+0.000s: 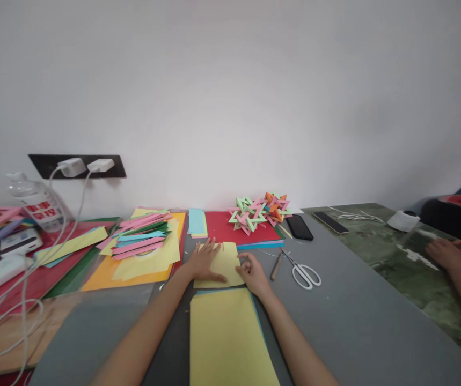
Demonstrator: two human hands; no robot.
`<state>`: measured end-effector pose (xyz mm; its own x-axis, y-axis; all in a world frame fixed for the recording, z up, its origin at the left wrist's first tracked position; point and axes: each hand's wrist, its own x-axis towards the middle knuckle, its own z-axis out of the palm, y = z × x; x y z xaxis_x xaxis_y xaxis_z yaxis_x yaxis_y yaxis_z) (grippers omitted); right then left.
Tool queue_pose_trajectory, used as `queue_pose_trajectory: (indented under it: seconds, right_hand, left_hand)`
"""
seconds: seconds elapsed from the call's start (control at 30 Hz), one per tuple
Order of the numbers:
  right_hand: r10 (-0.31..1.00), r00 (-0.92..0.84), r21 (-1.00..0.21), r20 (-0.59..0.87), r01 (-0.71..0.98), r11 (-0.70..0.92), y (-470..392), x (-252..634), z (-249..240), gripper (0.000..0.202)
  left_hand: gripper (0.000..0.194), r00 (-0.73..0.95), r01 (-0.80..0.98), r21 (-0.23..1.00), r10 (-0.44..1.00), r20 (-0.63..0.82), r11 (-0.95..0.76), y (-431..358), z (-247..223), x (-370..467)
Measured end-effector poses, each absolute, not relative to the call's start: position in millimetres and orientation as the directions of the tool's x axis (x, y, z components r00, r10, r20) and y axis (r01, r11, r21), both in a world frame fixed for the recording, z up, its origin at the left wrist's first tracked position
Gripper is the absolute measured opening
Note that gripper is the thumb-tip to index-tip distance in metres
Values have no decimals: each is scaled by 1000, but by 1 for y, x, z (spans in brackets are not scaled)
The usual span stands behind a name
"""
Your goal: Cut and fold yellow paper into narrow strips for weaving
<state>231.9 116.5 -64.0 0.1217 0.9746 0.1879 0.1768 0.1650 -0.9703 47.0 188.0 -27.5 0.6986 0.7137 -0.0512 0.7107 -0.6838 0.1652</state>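
My left hand [206, 262] lies flat with spread fingers on a piece of yellow paper [228, 262], pressing it to the grey table. At the paper's right edge, my right hand [253, 274] has its fingers curled, thumb and forefinger pinching the edge. A short slit or step shows along the paper's top edge. Just below, nearer to me, lies a stack of larger yellow sheets [230, 338] with blue paper showing along its right side. To the right of my right hand are white-handled scissors [306, 276] and a small brown-handled tool [277, 267].
Folded-paper star models [248, 214] sit on red sheets [216, 222]. Folded colored strips [144, 236] lie on yellow and orange paper at left. A black phone [299, 227] lies behind the scissors. White cables [24, 300] run at far left. Another person's hands [451, 254] rest at far right.
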Motion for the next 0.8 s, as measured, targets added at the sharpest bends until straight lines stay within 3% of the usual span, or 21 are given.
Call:
queue_pose_trajectory:
  seconds: [0.2,0.47,0.8]
  right_hand:
    - [967,137,-959,216,215,184,117,229,-65,20]
    - [983,110,-973,149,193,126,109,233,-64,37]
    - [982,79,-969,170,196,152,105,232,-67,35]
  left_hand:
    - [106,694,716,176,717,-72,-675,188,-26,48]
    - [105,693,717,181,717,-74,-673,184,-19,48]
    - [108,692,717,184,719,-68,-673,186,-21,48]
